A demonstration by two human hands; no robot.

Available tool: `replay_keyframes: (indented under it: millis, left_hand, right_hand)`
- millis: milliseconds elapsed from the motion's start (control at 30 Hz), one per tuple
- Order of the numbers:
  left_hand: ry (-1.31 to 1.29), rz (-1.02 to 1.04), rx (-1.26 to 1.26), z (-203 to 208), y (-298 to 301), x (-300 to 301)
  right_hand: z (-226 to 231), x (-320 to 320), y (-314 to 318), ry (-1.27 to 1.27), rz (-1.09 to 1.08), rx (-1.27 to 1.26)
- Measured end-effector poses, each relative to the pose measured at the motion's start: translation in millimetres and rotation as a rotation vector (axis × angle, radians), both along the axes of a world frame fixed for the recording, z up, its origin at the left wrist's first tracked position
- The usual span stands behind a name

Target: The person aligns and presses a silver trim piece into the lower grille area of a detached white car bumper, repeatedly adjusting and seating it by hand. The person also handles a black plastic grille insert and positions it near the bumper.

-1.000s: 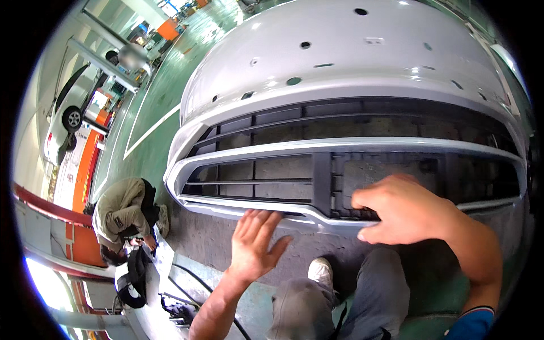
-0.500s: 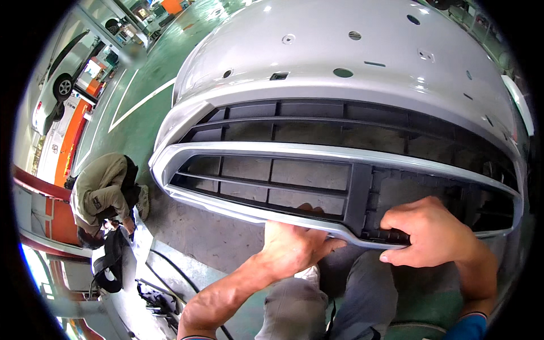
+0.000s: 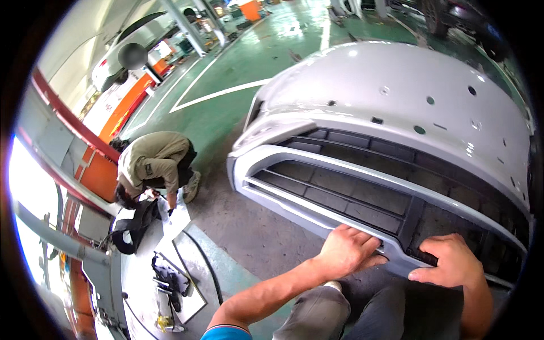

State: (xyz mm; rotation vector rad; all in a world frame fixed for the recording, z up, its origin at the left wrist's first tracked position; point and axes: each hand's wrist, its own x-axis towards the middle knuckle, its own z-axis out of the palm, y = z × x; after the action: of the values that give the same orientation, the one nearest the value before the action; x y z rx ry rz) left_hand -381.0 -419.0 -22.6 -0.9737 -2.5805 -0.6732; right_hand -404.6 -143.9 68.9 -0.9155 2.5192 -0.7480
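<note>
From my remote feed, the silver bumper (image 3: 396, 105) fills the area from 1 to 4 o'clock, its black grille (image 3: 340, 190) facing the wearer. Between 4 and 5 o'clock, I see the left hand (image 3: 350, 250) gripping the lower rim, fingers curled over it. Near 4 o'clock, the right hand (image 3: 453, 262) pinches that same rim, fingers inside, thumb outside. At 9 o'clock, I have a co-worker (image 3: 153, 161) bending over a dark bag (image 3: 137, 228).

We see blown-out white light at left, glare on the glossy green floor (image 3: 243, 65) and dark-rimmed fisheye bending.
</note>
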Motion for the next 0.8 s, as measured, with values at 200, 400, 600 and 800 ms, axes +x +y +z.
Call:
replay_keyframes:
  millis: [200,400,600,800]
  left_hand:
    - [0.223,0.315,0.107,-34.1,-44.7,30.5]
    - [0.089,0.988,0.698,-100.8,-120.1,17.2]
    - [-0.016,1.189,1.388,-184.8,-258.6,-46.5]
    - [-0.349,1.156,1.638,-150.8,-270.2,-49.1]
  right_hand:
    - [-15.3,-3.0,-10.6,0.028,0.024,-0.004]
    - [-20.7,1.3,-4.3,0.061,-0.014,-0.003]
    - [-19.4,5.9,-12.5,0.026,-0.015,-0.035]
    - [-7.7,0.6,-11.4,0.029,0.045,0.084]
